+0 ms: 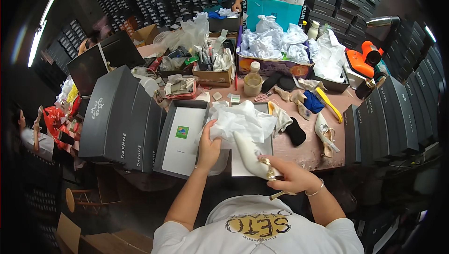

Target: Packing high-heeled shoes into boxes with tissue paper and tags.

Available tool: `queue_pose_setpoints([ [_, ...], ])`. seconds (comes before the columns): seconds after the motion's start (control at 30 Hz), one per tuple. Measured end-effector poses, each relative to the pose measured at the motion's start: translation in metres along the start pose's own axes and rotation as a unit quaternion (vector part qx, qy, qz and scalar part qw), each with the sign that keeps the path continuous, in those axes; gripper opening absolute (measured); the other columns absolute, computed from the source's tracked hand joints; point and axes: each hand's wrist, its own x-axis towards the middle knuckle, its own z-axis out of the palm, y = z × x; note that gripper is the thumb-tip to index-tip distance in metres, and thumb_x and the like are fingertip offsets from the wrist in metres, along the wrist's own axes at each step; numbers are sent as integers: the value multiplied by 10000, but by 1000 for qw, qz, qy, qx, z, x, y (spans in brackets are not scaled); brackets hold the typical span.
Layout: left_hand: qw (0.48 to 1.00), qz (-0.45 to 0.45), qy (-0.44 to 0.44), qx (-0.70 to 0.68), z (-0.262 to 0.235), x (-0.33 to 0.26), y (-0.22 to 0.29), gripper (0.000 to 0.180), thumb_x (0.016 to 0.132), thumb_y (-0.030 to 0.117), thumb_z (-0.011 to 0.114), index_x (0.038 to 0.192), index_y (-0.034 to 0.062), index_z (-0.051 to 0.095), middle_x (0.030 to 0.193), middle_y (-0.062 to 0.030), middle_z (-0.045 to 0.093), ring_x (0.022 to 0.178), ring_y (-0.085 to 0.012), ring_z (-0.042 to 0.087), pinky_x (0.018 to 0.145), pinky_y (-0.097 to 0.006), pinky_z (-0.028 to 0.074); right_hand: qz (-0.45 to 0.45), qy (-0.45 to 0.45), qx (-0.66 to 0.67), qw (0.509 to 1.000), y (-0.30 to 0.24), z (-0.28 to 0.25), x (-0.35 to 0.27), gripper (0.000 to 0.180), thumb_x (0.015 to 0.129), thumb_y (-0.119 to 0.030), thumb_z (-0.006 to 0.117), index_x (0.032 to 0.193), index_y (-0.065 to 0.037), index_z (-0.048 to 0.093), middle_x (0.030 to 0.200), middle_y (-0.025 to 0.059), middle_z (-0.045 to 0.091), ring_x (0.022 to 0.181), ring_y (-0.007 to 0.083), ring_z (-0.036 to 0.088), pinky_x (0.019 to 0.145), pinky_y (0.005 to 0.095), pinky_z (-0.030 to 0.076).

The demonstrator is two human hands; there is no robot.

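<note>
My left hand is closed on a crumpled sheet of white tissue paper, which spreads over an open shoebox in front of me. In my right hand is a white high-heeled shoe, gripped near its gold-trimmed back. Its pointed toe tilts up and left against the tissue, while the gold heel points down toward me. A second pale pointed shoe with a bow-like ornament lies on the table to the right. Left of the tissue rests a dark open box part with a white inside and a small green picture.
Stacked dark shoeboxes flank me left, with more boxes standing right. A yellow-handled brush, a black pad, a jar and an orange tool lie beyond. A carton of crumpled paper stands at the back.
</note>
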Motion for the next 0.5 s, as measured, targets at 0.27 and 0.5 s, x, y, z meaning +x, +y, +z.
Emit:
queue_pose_setpoints([
  [0.27,971,100,108,187,2,10,48,299,766,-53,628,1061,-6,635,1083,-159,641,967,-287,643,834,-345,493,-17,137,-217,966,-6,8,28,639,783,-139,580,1377,-40,365,1365,261,412,1108,442,532,919,447,463],
  [0.5,947,100,4,305,11,18,61,272,759,0,639,1030,-23,650,1048,-187,621,952,-366,613,827,-393,491,8,18,28,999,-40,-17,-12,625,794,-136,638,1362,5,421,1218,226,544,1093,309,567,944,334,425],
])
